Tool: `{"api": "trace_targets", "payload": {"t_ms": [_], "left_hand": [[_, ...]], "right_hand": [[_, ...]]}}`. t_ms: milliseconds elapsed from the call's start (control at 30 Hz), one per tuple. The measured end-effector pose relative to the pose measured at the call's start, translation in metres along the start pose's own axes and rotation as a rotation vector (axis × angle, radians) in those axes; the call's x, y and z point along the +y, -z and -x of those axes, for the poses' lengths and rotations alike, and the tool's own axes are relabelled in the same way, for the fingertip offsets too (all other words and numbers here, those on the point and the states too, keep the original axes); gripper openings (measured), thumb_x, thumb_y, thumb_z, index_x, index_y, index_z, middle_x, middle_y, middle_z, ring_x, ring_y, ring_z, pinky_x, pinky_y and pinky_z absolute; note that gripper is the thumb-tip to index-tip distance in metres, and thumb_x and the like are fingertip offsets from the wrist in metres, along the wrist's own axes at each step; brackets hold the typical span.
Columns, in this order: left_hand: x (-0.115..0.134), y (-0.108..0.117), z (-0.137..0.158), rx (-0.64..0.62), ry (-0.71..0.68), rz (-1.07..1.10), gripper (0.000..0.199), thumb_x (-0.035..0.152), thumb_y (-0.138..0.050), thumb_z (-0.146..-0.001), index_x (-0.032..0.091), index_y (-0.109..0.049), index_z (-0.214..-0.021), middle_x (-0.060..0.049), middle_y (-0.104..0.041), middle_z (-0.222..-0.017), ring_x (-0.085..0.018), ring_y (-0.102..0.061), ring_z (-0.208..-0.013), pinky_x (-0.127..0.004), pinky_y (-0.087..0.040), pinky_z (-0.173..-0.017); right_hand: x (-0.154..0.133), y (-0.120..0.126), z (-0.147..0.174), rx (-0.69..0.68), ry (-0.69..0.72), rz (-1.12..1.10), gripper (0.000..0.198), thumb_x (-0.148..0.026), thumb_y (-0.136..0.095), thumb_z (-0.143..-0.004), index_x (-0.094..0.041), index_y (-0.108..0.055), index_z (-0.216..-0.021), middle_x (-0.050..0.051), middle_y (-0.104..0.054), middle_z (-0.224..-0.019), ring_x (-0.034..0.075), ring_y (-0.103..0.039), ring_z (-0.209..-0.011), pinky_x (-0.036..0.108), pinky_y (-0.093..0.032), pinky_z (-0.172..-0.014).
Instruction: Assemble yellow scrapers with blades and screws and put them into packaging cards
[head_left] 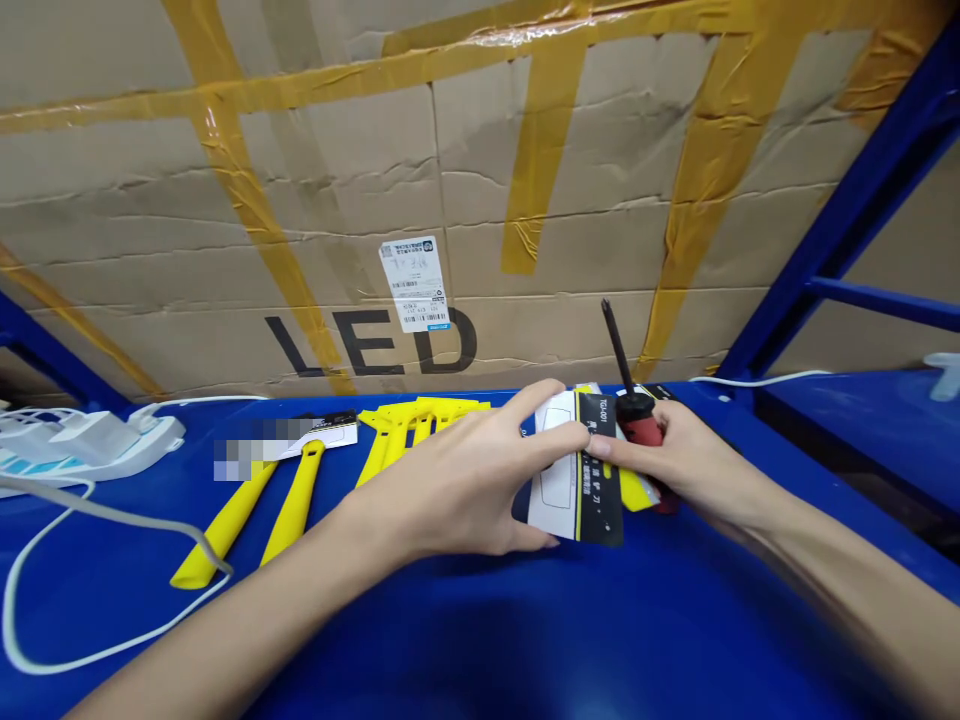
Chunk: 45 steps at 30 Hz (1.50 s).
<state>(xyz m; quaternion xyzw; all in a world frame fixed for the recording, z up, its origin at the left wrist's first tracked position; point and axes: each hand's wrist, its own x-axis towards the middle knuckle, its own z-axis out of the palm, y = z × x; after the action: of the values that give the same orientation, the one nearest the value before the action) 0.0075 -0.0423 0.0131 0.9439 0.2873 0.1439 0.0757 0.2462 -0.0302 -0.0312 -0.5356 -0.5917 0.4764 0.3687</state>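
Left hand (pixel 472 480) pinches a black-and-white rectangular printed card (pixel 559 497); right hand (pixel 694 455) grips a red-handled, black-shafted screwdriver (pixel 637 406) and apparently also touches the card.

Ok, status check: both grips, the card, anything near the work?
Left grip on black-and-white card. Right grip on red-handled screwdriver, one finger at the card. Yellow handles lie off left.
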Motion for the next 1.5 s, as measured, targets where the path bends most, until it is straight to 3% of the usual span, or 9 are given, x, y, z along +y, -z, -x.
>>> {"api": "trace_targets", "payload": {"t_ms": [133,267,567,767,900,1033,1233,1400,1500], "left_hand": [[0.001,0.004,0.000,0.029,0.041,-0.013,0.055,0.026,-0.079,-0.070,0.023,-0.051,-0.118,-0.012,-0.039,-0.153,-0.028,-0.064,-0.109,-0.039,-0.056,-0.085],[-0.009,0.017,0.004,0.049,0.073,-0.122,0.054,0.036,-0.080,-0.068,0.022,-0.051,-0.112,-0.009,-0.060,-0.121,-0.029,-0.058,-0.107,-0.039,-0.051,-0.086],[-0.036,0.035,0.010,-0.084,0.291,0.032,0.055,0.054,-0.078,-0.070,0.025,-0.052,-0.108,-0.001,-0.066,-0.097,-0.023,-0.061,-0.086,-0.033,-0.044,-0.071],[-0.028,0.016,-0.012,0.055,0.370,0.142,0.051,0.064,-0.074,-0.072,0.024,-0.049,-0.093,0.000,-0.067,-0.098,-0.021,-0.060,-0.086,-0.033,-0.042,-0.073],[-0.017,-0.011,-0.051,0.081,0.237,0.158,0.048,0.057,-0.078,-0.069,0.023,-0.049,-0.085,0.001,-0.064,-0.087,-0.020,-0.055,-0.079,-0.032,-0.039,-0.068],[-0.011,-0.042,-0.094,0.212,0.141,0.220,0.047,0.055,-0.076,-0.071,0.022,-0.050,-0.089,-0.002,-0.062,-0.096,-0.021,-0.056,-0.089,-0.035,-0.045,-0.077],[-0.007,-0.079,-0.137,0.141,0.070,0.254,0.051,0.061,-0.072,-0.074,0.021,-0.056,-0.100,-0.009,-0.060,-0.113,-0.026,-0.059,-0.100,-0.044,-0.051,-0.088],[-0.010,-0.090,-0.144,0.076,0.010,0.230,0.054,0.062,-0.070,-0.078,0.020,-0.060,-0.110,-0.012,-0.063,-0.121,-0.030,-0.058,-0.116,-0.047,-0.048,-0.101],[-0.010,-0.088,-0.134,0.027,0.020,0.230,0.072,0.066,-0.069,-0.077,0.022,-0.056,-0.132,-0.017,-0.043,-0.154,-0.033,-0.036,-0.145,-0.051,-0.034,-0.116]], "right_hand": [[-0.001,0.003,0.003,-0.100,0.011,-0.091,0.041,-0.045,-0.089,-0.061,-0.021,-0.058,-0.074,-0.007,-0.048,-0.039,0.008,-0.039,-0.034,0.020,-0.033,-0.036],[-0.005,0.012,0.007,-0.002,0.009,-0.076,0.040,-0.044,-0.086,-0.067,-0.020,-0.055,-0.070,-0.006,-0.046,-0.037,0.007,-0.037,-0.036,0.019,-0.029,-0.039],[0.009,0.076,0.006,0.152,0.034,0.069,0.042,-0.046,-0.091,-0.060,-0.020,-0.059,-0.067,-0.002,-0.050,-0.042,0.010,-0.040,-0.039,0.025,-0.026,-0.040],[0.010,0.098,0.006,0.426,0.067,-0.183,0.044,-0.045,-0.092,-0.061,-0.021,-0.055,-0.066,-0.005,-0.043,-0.039,0.008,-0.036,-0.039,0.028,-0.024,-0.042],[0.009,0.098,0.004,0.437,0.096,-0.202,0.044,-0.045,-0.092,-0.062,-0.019,-0.056,-0.062,-0.004,-0.044,-0.041,0.008,-0.038,-0.042,0.028,-0.026,-0.043],[0.009,0.099,0.003,0.458,0.093,-0.264,0.045,-0.045,-0.092,-0.062,-0.020,-0.054,-0.066,-0.006,-0.045,-0.041,0.008,-0.039,-0.043,0.026,-0.029,-0.044],[0.011,0.108,0.003,0.486,0.104,-0.288,0.042,-0.047,-0.087,-0.069,-0.021,-0.054,-0.070,-0.007,-0.045,-0.041,0.008,-0.040,-0.041,0.025,-0.030,-0.043],[0.015,0.110,0.001,0.516,0.128,-0.288,0.047,-0.047,-0.091,-0.061,-0.022,-0.053,-0.072,-0.008,-0.045,-0.041,0.008,-0.040,-0.041,0.022,-0.031,-0.039],[0.016,0.109,0.000,0.511,0.115,-0.283,0.046,-0.046,-0.092,-0.061,-0.021,-0.055,-0.071,-0.008,-0.046,-0.041,0.007,-0.040,-0.040,0.021,-0.031,-0.038]]}}
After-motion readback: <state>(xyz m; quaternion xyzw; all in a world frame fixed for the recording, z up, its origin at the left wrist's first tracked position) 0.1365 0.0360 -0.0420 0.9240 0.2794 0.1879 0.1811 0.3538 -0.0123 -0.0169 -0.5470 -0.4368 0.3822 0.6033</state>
